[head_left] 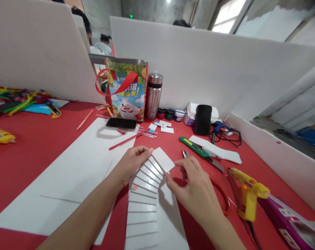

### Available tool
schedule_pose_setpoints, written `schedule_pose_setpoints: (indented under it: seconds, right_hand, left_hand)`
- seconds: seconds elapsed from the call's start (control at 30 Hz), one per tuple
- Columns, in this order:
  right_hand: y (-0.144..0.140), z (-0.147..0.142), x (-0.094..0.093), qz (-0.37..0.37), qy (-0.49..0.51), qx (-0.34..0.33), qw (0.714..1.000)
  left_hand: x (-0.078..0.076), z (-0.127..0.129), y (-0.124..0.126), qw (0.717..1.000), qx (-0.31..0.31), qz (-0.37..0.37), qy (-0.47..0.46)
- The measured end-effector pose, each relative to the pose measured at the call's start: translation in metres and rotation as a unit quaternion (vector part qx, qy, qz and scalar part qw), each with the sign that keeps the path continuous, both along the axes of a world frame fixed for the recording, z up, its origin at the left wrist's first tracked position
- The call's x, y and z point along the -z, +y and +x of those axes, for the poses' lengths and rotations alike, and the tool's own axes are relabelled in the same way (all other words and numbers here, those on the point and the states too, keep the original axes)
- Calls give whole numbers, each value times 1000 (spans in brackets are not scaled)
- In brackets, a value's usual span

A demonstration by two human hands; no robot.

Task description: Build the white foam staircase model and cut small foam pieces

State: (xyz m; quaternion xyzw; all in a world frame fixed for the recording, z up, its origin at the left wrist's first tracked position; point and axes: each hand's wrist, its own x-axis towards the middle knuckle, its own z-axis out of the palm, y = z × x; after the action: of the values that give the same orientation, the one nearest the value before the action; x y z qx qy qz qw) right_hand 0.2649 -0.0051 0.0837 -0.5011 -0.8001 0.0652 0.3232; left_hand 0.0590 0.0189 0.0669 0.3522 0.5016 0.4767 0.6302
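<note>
A curved, clear-looking strip (pixel 143 205) carries several thin grey-brown sticks laid crosswise like rungs. It lies over a white board (pixel 170 211) in the front middle. My left hand (pixel 135 163) is closed on the strip's far end, thumb and fingers pinching near the outer end of the topmost stick (pixel 157 163). At that stick's inner end is my right thumb; my right hand (pixel 192 185) has thumb and index finger apart, with nothing visibly gripped. Scissors (pixel 221 194) with red handles are partly hidden under my right hand.
A green utility knife (pixel 196 147) lies behind my right hand. A yellow glue gun (pixel 248 194) stands at right, its cord running forward. A white sheet (pixel 55 180) covers the left side. Behind are a phone (pixel 121 123), a printed bag (pixel 127 93) and a steel flask (pixel 154 97).
</note>
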Motion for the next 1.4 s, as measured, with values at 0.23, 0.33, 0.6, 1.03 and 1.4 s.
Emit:
schedule_pose_setpoints:
  seconds: [0.23, 0.33, 0.6, 1.03, 1.4]
  right_hand:
    - [0, 0, -1, -10, -2, 3, 1000]
    - [0, 0, -1, -17, -3, 3, 1000]
    - [3, 8, -5, -177, 121, 27, 976]
    - [9, -5, -3, -439, 354, -13, 826]
    - [11, -7, 1, -445, 381, -15, 811]
  left_hand:
    - [-3, 1, 0, 1000, -5, -2, 2]
    - [-3, 1, 0, 1000, -5, -2, 1]
    - [-2, 0, 0, 1000, -2, 2, -6]
    - [-2, 0, -1, 1000, 23, -7, 5]
    - [-2, 3, -1, 1000, 15, 2, 23]
